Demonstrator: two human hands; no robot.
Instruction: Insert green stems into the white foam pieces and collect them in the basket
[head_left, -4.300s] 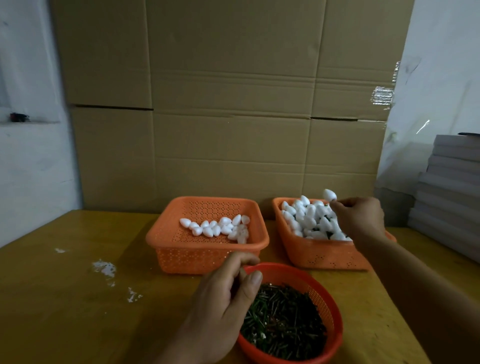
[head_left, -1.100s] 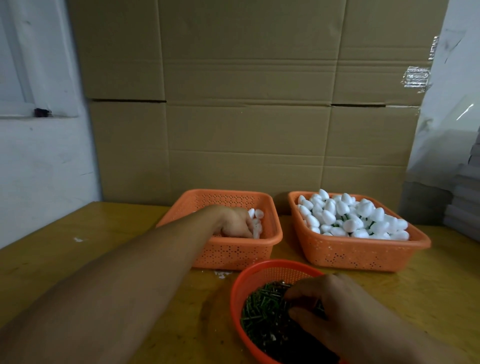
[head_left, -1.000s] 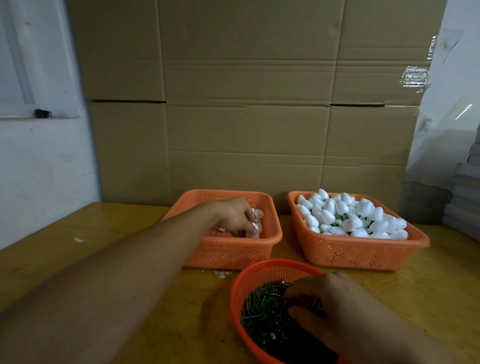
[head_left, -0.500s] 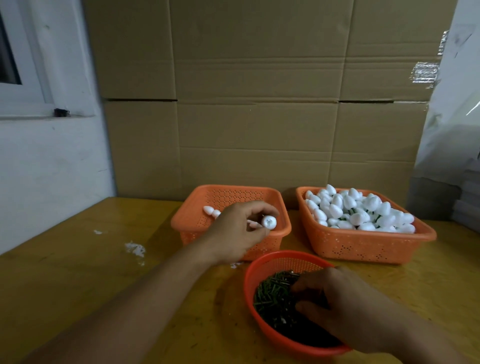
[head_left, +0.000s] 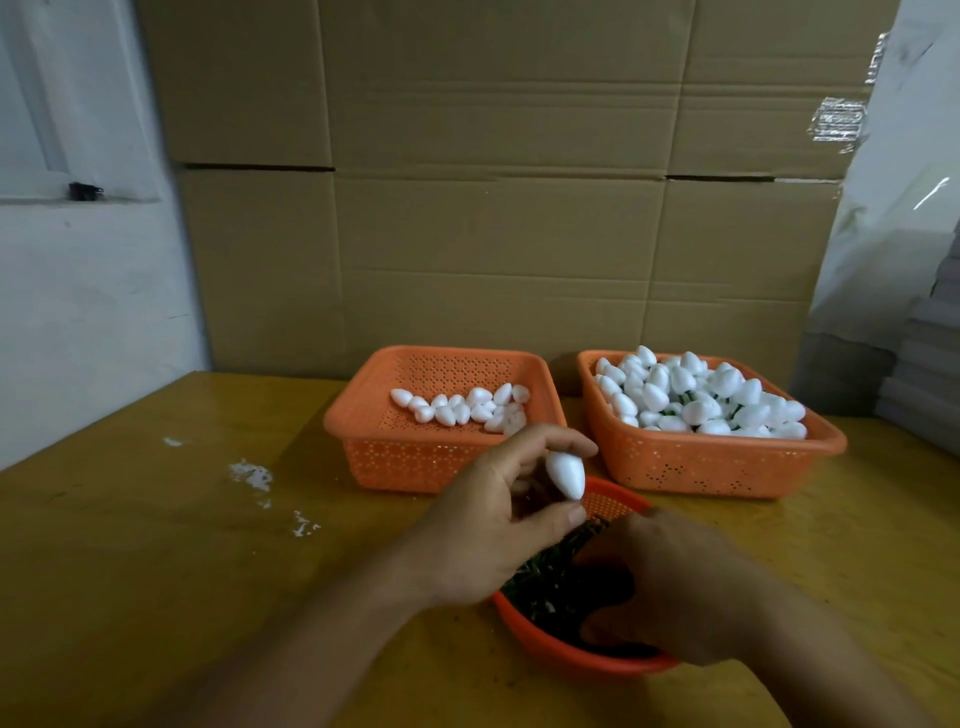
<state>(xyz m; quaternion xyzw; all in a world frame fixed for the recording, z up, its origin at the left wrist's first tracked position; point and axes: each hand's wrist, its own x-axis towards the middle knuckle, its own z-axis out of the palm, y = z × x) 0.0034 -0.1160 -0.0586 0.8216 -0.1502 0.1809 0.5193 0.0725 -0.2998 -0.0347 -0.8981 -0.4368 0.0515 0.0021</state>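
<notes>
Just above the round basket's rim (head_left: 613, 499), left hand (head_left: 498, 525) pinches foam piece (head_left: 723, 480) (tilted).

We take the round bowl (head_left: 602, 656) as landmark: glossy orange plastic, its wall finely perforated, filled with thin dark-green stems (head_left: 550, 577) of matt look. Behind it we see two square baskets (head_left: 410, 457) (head_left: 691, 462) of the same perforated orange plastic. The foam piece (head_left: 722, 475) just above the bowl's far rim is matt white, finely grainy. Beneath lies a table (head_left: 156, 545), yellow-brown with lacquered sheen. Farther behind, matt brown corrugated cardboard (head_left: 493, 218).
</notes>
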